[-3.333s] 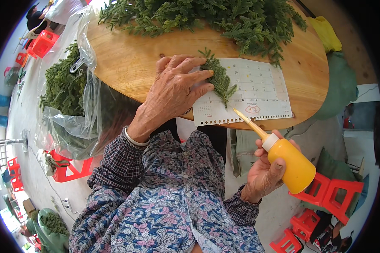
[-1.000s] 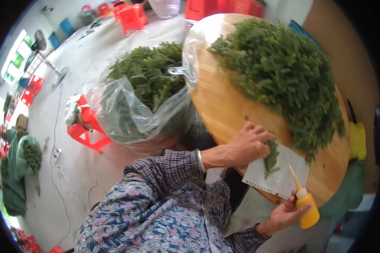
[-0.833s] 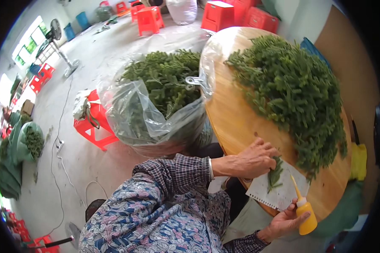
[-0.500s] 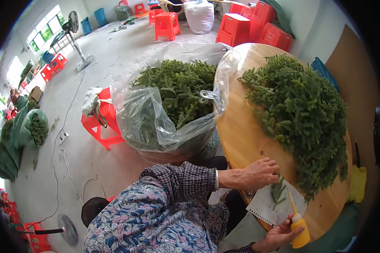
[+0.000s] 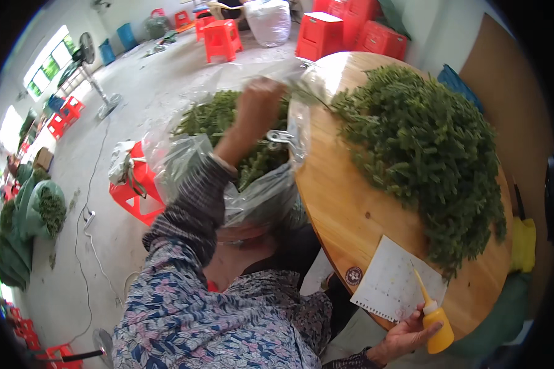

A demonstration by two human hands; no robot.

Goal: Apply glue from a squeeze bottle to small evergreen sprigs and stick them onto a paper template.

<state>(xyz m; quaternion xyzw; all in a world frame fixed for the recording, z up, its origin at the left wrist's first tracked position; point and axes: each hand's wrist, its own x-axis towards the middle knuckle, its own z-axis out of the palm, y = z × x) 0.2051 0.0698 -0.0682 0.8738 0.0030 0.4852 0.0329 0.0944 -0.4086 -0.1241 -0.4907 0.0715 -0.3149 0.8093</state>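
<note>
My left hand (image 5: 258, 111) is raised over the clear plastic bag (image 5: 194, 157), smeared by motion, its fingers closed. A green fir-like sprig (image 5: 312, 96) sticks out from it to the right, over the table's edge. The bag is full of green sprigs (image 5: 212, 117), and a metal clip (image 5: 283, 138) grips its rim beside the table. In my right hand (image 5: 403, 338), at the near edge of the table, is a yellow squeeze bottle (image 5: 438, 331) with a long thin nozzle pointing up and away. The nozzle stands over a white spiral-edged sheet (image 5: 385, 277).
A large heap of green sprigs (image 5: 425, 160) covers the right of the round wooden table (image 5: 332, 203). Red stools (image 5: 135, 187) stand left of the bag and at the back. A fan (image 5: 89, 67) and a cable (image 5: 86, 209) are on the floor at left.
My left hand has swung from the sheet up and left to above the bag, taking the sprig off the sheet. My right hand keeps the bottle in nearly the same place.
</note>
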